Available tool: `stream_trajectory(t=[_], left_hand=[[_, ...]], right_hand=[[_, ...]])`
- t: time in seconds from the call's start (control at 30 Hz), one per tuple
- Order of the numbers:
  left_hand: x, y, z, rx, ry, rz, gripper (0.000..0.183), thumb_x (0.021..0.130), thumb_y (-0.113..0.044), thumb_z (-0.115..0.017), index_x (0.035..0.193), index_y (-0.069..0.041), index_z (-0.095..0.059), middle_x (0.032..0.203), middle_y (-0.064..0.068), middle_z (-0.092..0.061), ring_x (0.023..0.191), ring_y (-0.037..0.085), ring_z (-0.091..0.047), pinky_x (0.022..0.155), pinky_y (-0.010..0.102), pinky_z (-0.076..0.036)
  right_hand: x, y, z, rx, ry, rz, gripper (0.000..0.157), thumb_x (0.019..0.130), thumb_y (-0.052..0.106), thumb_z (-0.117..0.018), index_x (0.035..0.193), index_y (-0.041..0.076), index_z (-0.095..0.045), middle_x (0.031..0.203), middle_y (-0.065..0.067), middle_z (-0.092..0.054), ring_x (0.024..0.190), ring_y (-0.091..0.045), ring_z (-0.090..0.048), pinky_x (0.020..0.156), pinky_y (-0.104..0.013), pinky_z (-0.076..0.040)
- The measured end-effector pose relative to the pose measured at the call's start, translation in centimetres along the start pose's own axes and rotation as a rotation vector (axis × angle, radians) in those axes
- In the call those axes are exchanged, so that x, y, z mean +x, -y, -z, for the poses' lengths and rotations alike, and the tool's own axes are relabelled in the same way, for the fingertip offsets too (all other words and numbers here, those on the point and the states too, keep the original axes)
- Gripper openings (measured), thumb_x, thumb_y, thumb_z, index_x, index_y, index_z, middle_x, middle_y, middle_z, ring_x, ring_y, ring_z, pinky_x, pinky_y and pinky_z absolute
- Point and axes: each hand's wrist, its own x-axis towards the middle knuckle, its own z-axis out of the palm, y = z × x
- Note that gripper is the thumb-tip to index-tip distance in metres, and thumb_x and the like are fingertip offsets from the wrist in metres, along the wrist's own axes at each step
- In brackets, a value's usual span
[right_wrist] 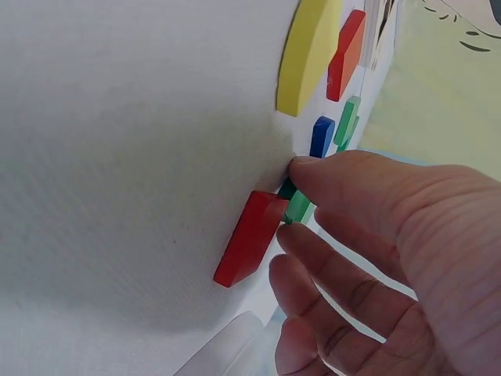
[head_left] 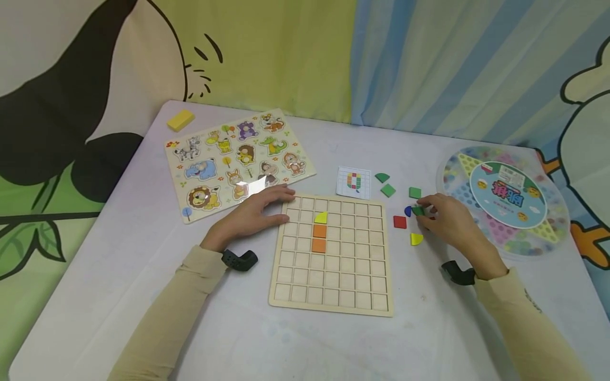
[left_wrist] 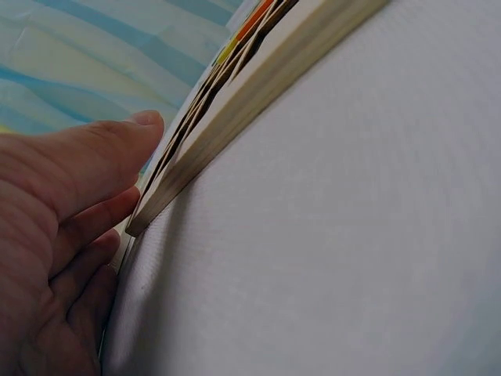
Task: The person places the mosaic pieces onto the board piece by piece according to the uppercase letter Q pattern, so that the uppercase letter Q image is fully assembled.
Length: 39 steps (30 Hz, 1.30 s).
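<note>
Green piece [head_left: 418,211], where was it?

Pinched in the right hand [head_left: 450,219], just beside the blue piece [head_left: 407,211].

And the left hand [head_left: 250,214]?

It rested, thumb and fingers apart, at the grid board's [head_left: 330,278] far left corner.

Sleeves: plain beige fabric, long, one per arm, the left sleeve [head_left: 164,317] creased along the forearm and gathered near its cuff [head_left: 202,264]. The right sleeve [head_left: 529,328] bears a small dark marking [head_left: 532,300] along its outer side; lettering too small to read. Wrists: one matte black, curved, band-like fitting each, left fitting [head_left: 240,260] and right fitting [head_left: 458,273], both with rounded ends. Hands: left [head_left: 250,214] and right [head_left: 450,222] both bare.
</note>
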Motion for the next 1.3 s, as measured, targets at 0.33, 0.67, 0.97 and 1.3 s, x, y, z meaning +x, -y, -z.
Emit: stream_trajectory(t=[0.33, 0.67, 0.97, 1.3], left_hand=[[-0.1, 0.0, 0.0, -0.006, -0.001, 0.003, 0.048, 0.092, -0.032, -0.068, 0.136, -0.017, -0.056, 0.152, -0.004, -0.042, 0.148, 0.016, -0.023, 0.121, 0.043, -0.020], [-0.1, 0.0, 0.0, -0.006, 0.000, 0.015, 0.048, 0.093, -0.032, -0.068, 0.137, -0.017, -0.056, 0.152, -0.004, -0.041, 0.148, 0.016, -0.023, 0.121, 0.043, -0.020], [-0.1, -0.1, 0.0, -0.006, -0.001, 0.001, 0.048, 0.093, -0.032, -0.068, 0.137, -0.016, -0.056, 0.152, -0.003, -0.041, 0.148, 0.017, -0.023, 0.121, 0.044, -0.020], [-0.1, 0.0, 0.0, -0.007, 0.005, 0.019, 0.049, 0.093, -0.033, -0.067, 0.138, -0.018, -0.055, 0.152, -0.005, -0.041, 0.148, 0.017, -0.023, 0.122, 0.043, -0.020]], right_hand=[[0.0, -0.2, -0.2, -0.011, -0.016, 0.026, 0.036, 0.089, 0.016, -0.071, 0.118, -0.003, -0.063, 0.105, -0.021, -0.063, 0.092, -0.033, -0.056, 0.078, -0.046, -0.054], [-0.7, 0.4, 0.1, 0.018, -0.039, 0.052, 0.036, 0.088, 0.017, -0.071, 0.118, -0.002, -0.063, 0.106, -0.022, -0.064, 0.094, -0.034, -0.057, 0.077, -0.047, -0.055], [-1.9, 2.4, 0.3, 0.050, -0.083, 0.143, 0.035, 0.088, 0.018, -0.072, 0.115, -0.002, -0.065, 0.104, -0.020, -0.066, 0.091, -0.033, -0.059, 0.082, -0.051, -0.045], [-3.2, 5.8, -1.2, 0.033, -0.179, 0.334, 0.029, 0.083, 0.012, -0.077, 0.108, 0.000, -0.067, 0.090, -0.010, -0.066, 0.085, -0.025, -0.058, 0.071, -0.038, -0.052]])
